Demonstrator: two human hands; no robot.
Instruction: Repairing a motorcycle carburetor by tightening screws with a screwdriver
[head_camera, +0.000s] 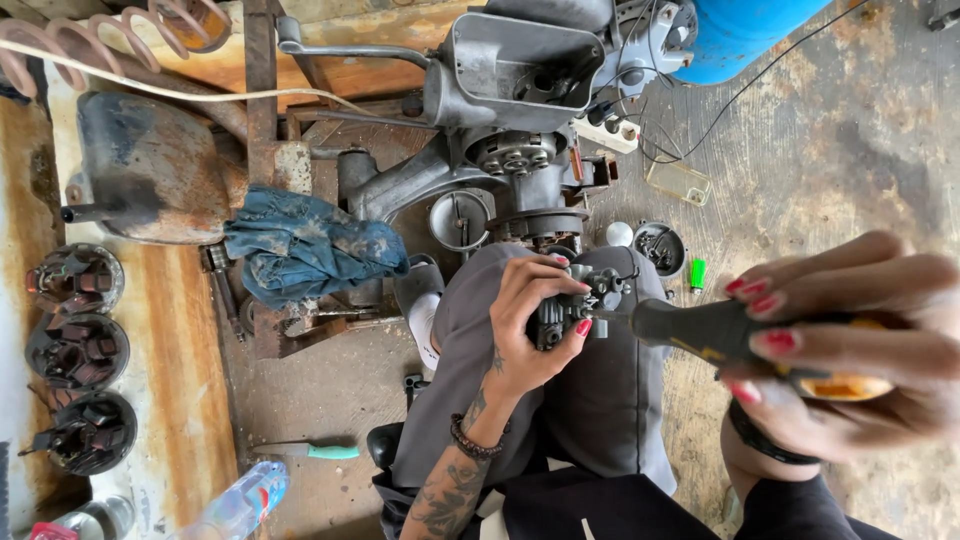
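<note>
My left hand grips a small dark metal engine part, a carburettor by its look, over my lap in grey trousers. My right hand, close to the camera, is closed around the black and orange handle of a screwdriver. The screwdriver's thin shaft points left and its tip meets the part at my left fingertips. Ahead of my knees stands a stripped grey scooter engine and frame.
A dirty blue rag lies over a rusty metal block. Three round coil plates sit in a column at the left. A teal-handled tool, plastic bottles, a small green item and a blue drum are around me.
</note>
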